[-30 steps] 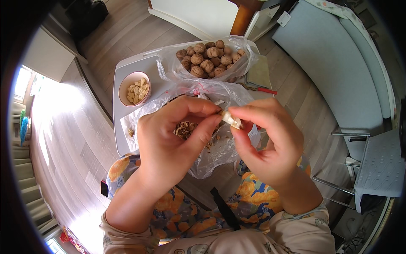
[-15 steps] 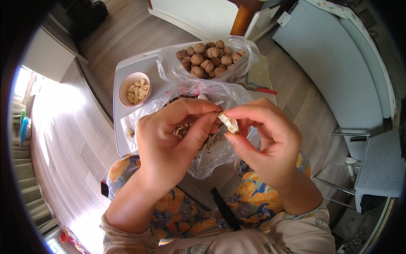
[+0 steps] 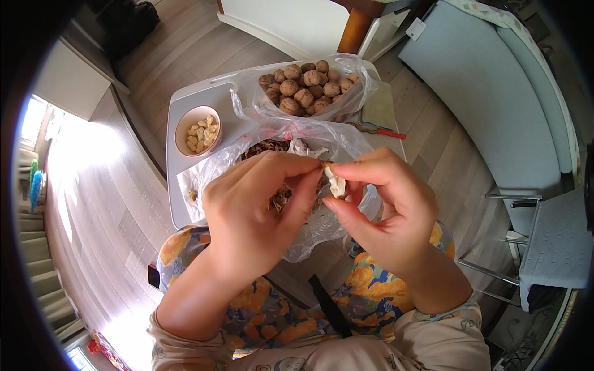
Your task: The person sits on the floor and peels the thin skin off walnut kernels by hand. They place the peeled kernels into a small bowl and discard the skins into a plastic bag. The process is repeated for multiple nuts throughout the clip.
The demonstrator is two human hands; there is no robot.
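Note:
A pale walnut kernel (image 3: pixel 336 183), partly peeled, is held up between my hands above the open bag of shells. My right hand (image 3: pixel 390 213) grips it between thumb and fingers, the thumb at its lower end and the index finger at its top. Thumb and index finger of my left hand (image 3: pixel 253 207) are pinched at the kernel's upper tip, where a small brown bit of skin (image 3: pixel 326 164) shows. Below the hands, a clear plastic bag (image 3: pixel 312 238) holds brown walnut shells and skins (image 3: pixel 265 148), partly hidden by my left hand.
A bowl (image 3: pixel 179 133) of peeled walnut kernels stands at the left on the small grey table (image 3: pixel 179 207). Behind is a plastic bag (image 3: pixel 244 99) of whole walnuts (image 3: pixel 303 97). A red-handled tool (image 3: pixel 390 133) lies at the right edge. A grey chair (image 3: pixel 550 247) stands farther right.
The kernel has turned slightly more upright between my fingers. My left hand has shifted a little rightward and down, uncovering more shells behind it.

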